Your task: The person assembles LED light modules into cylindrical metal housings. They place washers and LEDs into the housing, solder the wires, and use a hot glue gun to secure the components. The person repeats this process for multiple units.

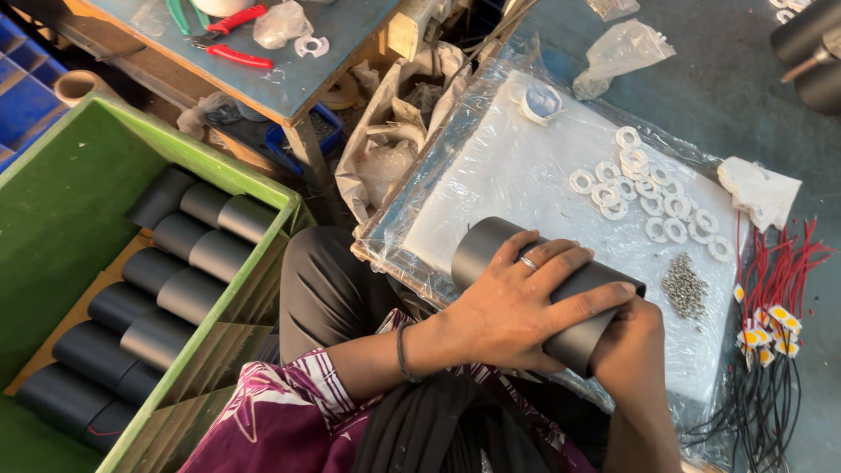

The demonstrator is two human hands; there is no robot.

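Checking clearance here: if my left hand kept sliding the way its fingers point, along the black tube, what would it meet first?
Probably the small heap of tiny metal screws. The left hand lies over the black tube, fingers pointing right; depth is hard to judge.

Soft even daylight, medium bright, no hard shadows, white glare on the plastic wrap (pixel 491 105) over the board (strongest near its top edge), dim corner under the blue bench (pixel 289 79), picture mostly sharp, edges slightly stretched

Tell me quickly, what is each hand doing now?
Left hand: closed over the dark grey matte cylindrical tube, holding it.
Right hand: at the tube's open end; fingers hidden, cannot tell.
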